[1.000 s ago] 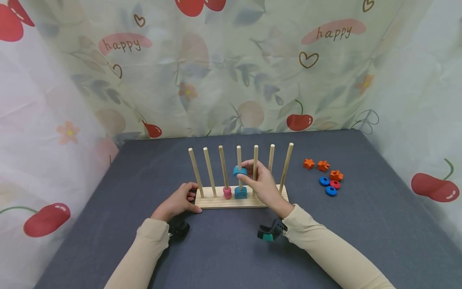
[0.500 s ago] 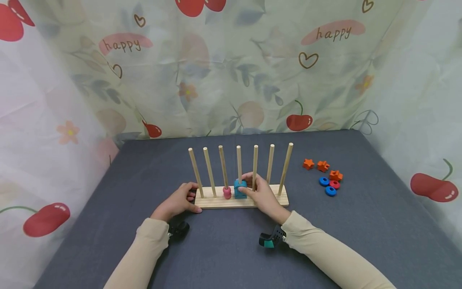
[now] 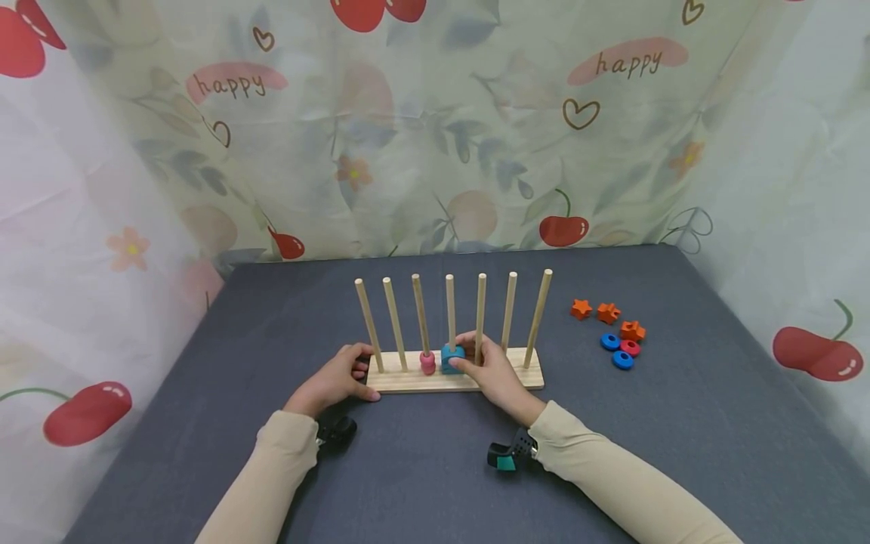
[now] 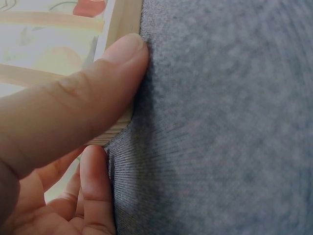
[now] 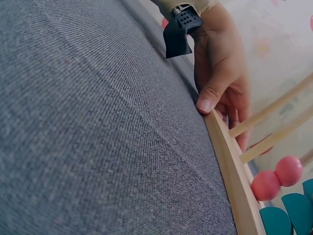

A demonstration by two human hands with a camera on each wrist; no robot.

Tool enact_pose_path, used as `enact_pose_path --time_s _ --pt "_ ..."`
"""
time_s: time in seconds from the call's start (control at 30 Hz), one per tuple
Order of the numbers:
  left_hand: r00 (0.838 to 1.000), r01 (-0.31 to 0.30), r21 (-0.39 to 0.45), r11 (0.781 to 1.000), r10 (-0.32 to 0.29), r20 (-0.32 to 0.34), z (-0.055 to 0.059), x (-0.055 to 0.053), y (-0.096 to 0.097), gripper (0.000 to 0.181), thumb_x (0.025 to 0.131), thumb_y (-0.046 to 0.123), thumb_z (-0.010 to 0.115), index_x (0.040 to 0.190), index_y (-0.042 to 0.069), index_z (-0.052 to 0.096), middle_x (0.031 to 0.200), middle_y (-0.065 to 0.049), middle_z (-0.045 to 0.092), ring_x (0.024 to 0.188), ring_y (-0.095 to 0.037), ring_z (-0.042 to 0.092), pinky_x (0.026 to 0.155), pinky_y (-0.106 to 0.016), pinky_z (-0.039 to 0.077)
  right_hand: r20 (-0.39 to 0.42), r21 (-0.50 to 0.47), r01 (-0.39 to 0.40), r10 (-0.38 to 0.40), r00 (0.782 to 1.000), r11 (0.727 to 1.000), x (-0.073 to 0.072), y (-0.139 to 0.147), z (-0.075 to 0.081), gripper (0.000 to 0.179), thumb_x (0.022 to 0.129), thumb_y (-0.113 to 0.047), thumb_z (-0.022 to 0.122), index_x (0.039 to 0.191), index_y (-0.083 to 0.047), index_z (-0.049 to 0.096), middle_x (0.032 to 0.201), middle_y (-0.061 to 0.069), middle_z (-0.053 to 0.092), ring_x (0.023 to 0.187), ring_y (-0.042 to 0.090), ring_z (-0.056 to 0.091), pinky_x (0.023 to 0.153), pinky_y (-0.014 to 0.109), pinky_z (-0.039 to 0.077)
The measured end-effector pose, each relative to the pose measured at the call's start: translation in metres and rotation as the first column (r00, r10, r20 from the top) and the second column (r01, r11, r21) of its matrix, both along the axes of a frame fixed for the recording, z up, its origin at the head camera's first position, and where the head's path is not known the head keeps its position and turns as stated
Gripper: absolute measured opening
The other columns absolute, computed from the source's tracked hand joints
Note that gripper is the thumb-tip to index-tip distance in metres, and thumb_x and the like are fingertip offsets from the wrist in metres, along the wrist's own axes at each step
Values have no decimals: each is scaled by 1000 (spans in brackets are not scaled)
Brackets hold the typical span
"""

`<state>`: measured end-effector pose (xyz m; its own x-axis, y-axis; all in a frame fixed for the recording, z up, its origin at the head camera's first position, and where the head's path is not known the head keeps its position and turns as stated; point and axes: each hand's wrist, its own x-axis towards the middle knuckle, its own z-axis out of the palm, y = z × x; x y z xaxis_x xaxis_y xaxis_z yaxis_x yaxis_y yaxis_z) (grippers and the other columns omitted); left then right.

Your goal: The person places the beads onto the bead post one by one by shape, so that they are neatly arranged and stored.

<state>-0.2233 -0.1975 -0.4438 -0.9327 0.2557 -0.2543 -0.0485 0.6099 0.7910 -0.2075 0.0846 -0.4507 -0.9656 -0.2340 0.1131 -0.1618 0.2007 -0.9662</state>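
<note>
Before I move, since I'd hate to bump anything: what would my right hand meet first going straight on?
Your right hand would first meet the teal pieces it holds; past them, probably the pink beads, though depth is unclear.

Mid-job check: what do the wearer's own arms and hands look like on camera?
The left hand and right hand are ungloved. The left sleeve and right sleeve are plain, long and cream-beige. The left wrist device is black with small round holes; the right wrist device is black with a green patch. No cable shows.
</note>
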Motion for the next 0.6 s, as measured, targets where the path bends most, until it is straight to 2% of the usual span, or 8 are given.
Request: enact_pose_path --time_s 0.43,0.6 --pt "1000 -1 3 1000 1 -12 -1 0 -1 79 67 2 87 134 -1 45 128 -20 41 113 -30 49 99 -45 43 2 -4 -13 13 1000 1000 -1 1 -1 31 90 -5 65 118 4 54 115 20 61 107 31 58 88 32 48" --pt "1000 0 3 1000 0 -10 0 0 -1 79 67 2 87 134 -1 46 128 -20 41 113 -31 49 99 -45 43 1 -1 -19 19 1000 1000 0 2 0 35 89 -5 68 120 3 53 118 20 59 111 31 57 95 40 48"
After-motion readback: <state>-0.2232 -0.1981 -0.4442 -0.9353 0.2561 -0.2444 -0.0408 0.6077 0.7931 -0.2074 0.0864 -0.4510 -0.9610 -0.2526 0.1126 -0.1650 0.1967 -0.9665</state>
